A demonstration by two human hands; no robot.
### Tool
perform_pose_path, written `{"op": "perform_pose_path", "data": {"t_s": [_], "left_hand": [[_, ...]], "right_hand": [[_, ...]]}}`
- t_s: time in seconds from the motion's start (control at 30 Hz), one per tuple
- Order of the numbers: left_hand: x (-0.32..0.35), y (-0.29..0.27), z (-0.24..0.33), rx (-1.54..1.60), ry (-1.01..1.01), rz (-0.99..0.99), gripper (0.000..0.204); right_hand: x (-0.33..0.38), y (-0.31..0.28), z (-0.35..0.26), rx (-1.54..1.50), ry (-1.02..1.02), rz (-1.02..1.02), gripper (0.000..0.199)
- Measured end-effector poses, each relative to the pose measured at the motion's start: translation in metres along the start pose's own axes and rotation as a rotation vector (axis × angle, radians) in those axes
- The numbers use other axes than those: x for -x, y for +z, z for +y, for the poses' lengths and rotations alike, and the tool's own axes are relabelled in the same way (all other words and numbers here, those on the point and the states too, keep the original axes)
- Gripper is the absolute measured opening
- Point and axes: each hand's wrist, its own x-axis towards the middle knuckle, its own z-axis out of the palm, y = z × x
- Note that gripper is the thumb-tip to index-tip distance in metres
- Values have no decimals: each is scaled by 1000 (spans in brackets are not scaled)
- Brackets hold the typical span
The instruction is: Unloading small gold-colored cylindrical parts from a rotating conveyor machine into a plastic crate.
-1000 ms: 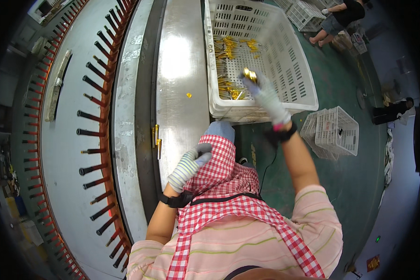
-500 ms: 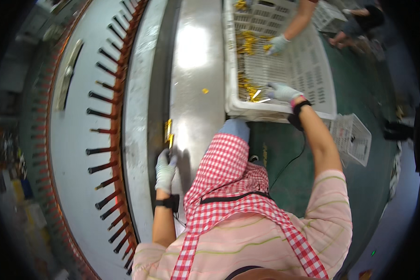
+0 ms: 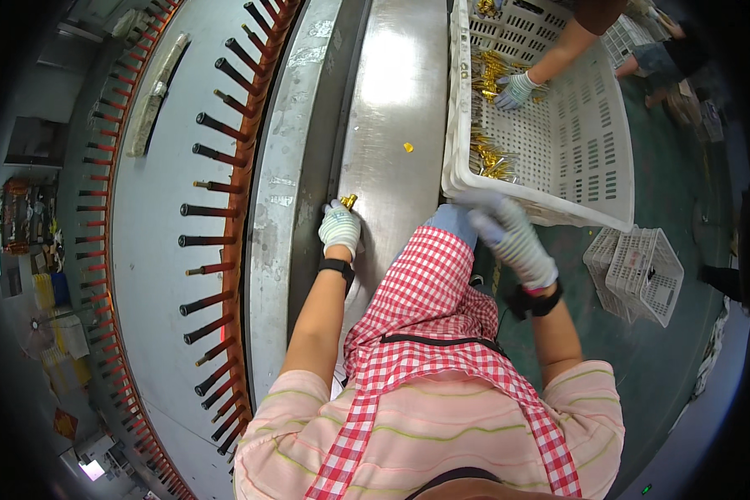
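Note:
My left hand (image 3: 340,227), in a striped pale glove, is closed around a small shiny gold-coloured piece (image 3: 348,201) at the metal bench's inner edge. Only the end of that piece shows beyond the fingers. My right hand (image 3: 512,242), gloved too, hangs in the air just outside the near edge of a large white plastic crate (image 3: 532,190). Motion smears its fingers, so I cannot make out whether anything is in them. Inside the crate lie gold-coloured pieces with thin silvery shafts (image 3: 493,160), heaped along the left side.
Another person's gloved hand (image 3: 515,90) reaches into the crate. A tiny gold scrap (image 3: 408,147) lies on the metal bench (image 3: 392,108). To the left runs a curved rail with black-tipped pegs (image 3: 210,210). Smaller white crates (image 3: 642,271) stand on the green floor.
My right hand has come out of the crate, back toward my body. My left hand still has the gold piece, now mostly covered by its fingers. The whole view has shifted.

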Motion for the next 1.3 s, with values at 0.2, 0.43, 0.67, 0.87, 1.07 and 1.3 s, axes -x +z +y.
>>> {"op": "perform_pose_path", "data": {"t_s": [0.2, 0.43, 0.67, 0.87, 1.07, 1.3], "left_hand": [[-17, -10, 10, -16, 215, -85, 48], [-8, -3, -20, 298, 272, 81, 44], [24, -2, -43, 631, 168, 82, 45], [56, -5, -43, 1308, 159, -164, 21], [120, -24, -8, 1473, 331, -399, 29], [139, -4, 4, 963, 795, -432, 46]], "right_hand": [[7, 124, 62, -245, 148, -366, 35], [-39, 194, 104, 648, 76, -254, 45], [-85, 246, 152, 952, 60, -306, 28], [-63, 220, 171, -26, 339, -211, 34], [15, 171, 75, -499, 187, -196, 38], [66, 112, 94, -363, 17, -391, 39]]}}
